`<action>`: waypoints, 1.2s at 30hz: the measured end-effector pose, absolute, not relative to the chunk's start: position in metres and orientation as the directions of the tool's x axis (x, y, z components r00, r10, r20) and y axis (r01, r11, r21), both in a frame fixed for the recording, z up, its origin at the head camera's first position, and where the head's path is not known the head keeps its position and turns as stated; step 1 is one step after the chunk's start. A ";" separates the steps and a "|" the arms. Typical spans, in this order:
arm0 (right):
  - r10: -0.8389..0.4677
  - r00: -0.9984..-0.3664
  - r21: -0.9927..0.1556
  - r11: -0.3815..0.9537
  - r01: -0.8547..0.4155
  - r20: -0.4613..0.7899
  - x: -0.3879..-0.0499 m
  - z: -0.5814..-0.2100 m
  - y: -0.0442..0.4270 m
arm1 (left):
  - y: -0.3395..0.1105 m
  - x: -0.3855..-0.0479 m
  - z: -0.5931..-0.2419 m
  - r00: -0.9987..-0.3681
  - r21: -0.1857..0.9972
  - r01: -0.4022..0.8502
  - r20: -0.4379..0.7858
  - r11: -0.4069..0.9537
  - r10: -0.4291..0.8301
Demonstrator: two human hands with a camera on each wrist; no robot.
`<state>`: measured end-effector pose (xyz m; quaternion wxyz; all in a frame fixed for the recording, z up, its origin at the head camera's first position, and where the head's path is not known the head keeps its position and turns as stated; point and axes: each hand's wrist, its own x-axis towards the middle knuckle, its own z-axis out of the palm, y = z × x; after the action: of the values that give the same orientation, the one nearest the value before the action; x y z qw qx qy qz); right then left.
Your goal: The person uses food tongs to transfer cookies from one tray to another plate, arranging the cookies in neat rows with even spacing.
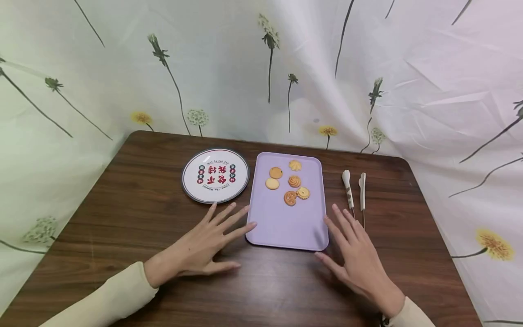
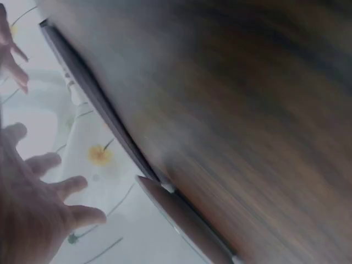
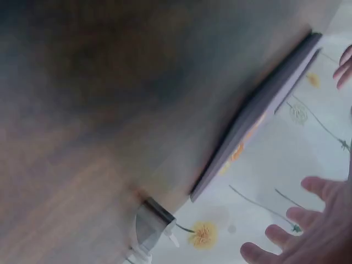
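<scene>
A light purple tray (image 1: pixel 286 227) lies on the table with several cookies (image 1: pixel 294 181) of different shapes on its far half. My left hand (image 1: pixel 204 243) is spread by the tray's near left corner, its fingertips overlapping the edge in the head view. By the near right corner is my right hand (image 1: pixel 359 261), fingers also spread. Neither hand holds anything; both wrist views show them raised off the tabletop. Beyond the left fingertips sits a round white plate (image 1: pixel 189 175) with red and dark lettering. Past the right hand lie two white-handled utensils (image 1: pixel 347 188), their metal ends partly hidden by that hand.
Everything stands on a dark wood-grain table (image 1: pixel 122 218). A pale cloth (image 1: pixel 229 68) printed with dandelions hangs behind and along its sides. The plate is close to the tray's left edge, and the utensils are a short way off its right edge.
</scene>
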<state>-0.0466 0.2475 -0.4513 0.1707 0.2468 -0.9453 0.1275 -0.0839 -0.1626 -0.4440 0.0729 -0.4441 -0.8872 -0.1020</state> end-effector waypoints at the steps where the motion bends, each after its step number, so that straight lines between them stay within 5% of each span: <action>1: -0.412 -0.805 -0.172 0.837 -0.519 0.426 -0.049 -0.450 0.249 | -0.162 -0.085 -0.443 -0.612 0.148 0.790 0.225 0.594 0.758; 12: -0.103 -0.825 -0.321 0.889 -0.327 0.556 -0.073 -0.431 0.267 | -0.166 -0.110 -0.433 -0.901 0.574 0.423 0.349 0.701 0.258; 19: 0.128 -0.905 -0.366 0.930 -0.032 0.405 -0.081 -0.433 0.276 | -0.193 -0.136 -0.432 -0.986 0.684 0.114 0.168 0.721 -0.004; 28: 0.175 -0.981 -0.329 0.934 0.138 0.087 -0.090 -0.441 0.289 | -0.214 -0.150 -0.434 -0.966 0.832 -0.251 -0.244 0.494 -0.081; 36: 0.163 -0.986 -0.368 0.920 0.137 0.041 -0.099 -0.454 0.289 | -0.218 -0.163 -0.442 -0.940 0.924 -0.341 -0.340 0.174 -0.035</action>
<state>-0.0992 0.2886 -0.4542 0.0353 -0.0767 -0.9791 0.1849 -0.1626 -0.2184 -0.4418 -0.1214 0.1241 -0.7564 -0.6306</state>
